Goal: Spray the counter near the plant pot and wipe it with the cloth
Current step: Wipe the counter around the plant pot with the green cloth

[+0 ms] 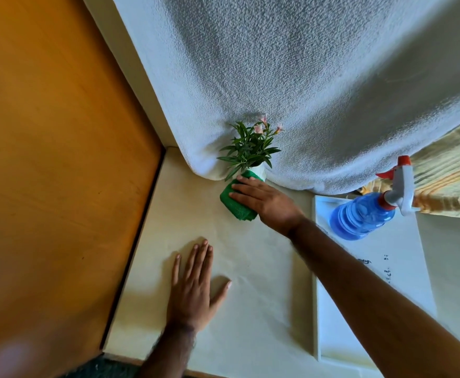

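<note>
Cream counter [250, 268] bears the left hand [193, 290], flat with fingers spread to brace, while the right hand [264, 200] presses the cloth [234, 203] flat-palmed against the pot [260, 171], wiping, bottle [365, 214] parked aside.

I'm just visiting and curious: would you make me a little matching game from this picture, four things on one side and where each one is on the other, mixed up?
Things:
1. green cloth
2. spray bottle
3. left hand
4. plant pot

Places:
A. standing against the white textured wall at the back of the counter
B. lying on its side on the white tray, right of the cloth
C. flat on the bare counter, palm down, holding nothing
D. pressed onto the counter under the right hand, touching the pot

Pairs: 1-D, 2-B, 3-C, 4-A
</note>
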Demonstrator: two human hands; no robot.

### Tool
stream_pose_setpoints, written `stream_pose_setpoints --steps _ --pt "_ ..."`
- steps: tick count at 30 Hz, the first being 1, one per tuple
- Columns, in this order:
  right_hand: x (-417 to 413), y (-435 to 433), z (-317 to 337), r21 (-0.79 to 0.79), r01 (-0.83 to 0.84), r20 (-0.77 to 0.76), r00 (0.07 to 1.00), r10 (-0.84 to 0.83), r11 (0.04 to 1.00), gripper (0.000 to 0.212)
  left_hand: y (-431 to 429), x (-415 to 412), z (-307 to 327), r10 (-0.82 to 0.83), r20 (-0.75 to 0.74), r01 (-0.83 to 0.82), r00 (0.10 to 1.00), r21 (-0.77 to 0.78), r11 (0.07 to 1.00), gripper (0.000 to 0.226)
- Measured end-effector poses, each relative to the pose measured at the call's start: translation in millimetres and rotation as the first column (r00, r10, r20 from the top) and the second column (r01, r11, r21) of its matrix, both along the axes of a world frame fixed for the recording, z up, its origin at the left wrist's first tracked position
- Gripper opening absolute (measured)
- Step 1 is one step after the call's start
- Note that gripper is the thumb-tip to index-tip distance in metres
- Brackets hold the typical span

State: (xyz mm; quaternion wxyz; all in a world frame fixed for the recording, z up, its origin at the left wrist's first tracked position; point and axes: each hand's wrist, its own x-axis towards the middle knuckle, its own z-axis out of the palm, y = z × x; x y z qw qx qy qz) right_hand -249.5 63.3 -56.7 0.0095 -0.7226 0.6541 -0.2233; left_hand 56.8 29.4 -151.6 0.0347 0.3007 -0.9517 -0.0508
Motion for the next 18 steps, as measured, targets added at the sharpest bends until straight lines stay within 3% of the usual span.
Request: stream_pose_setpoints --steps 4,12,18 --pt "4.9 2.6 -11.3 0.056 0.029 0.085 0.996 -0.034 0.998 0.060 0.5 0.0 1.0 0.000 0.016 0.000 1.000 -0.003 1.000 0.095" --pt "15.3 16.7 -26.3 0.178 0.100 0.278 0.949 -0.147 0.979 0.066 1.4 0.7 3.0 0.007 -0.016 -0.006 1.000 0.016 1.000 0.092" --pt "20.6 19.1 -12.1 0.044 0.092 0.169 0.981 -0.098 0.995 0.058 0.1 1.1 4.2 0.003 -0.007 -0.002 1.000 0.019 1.000 0.094"
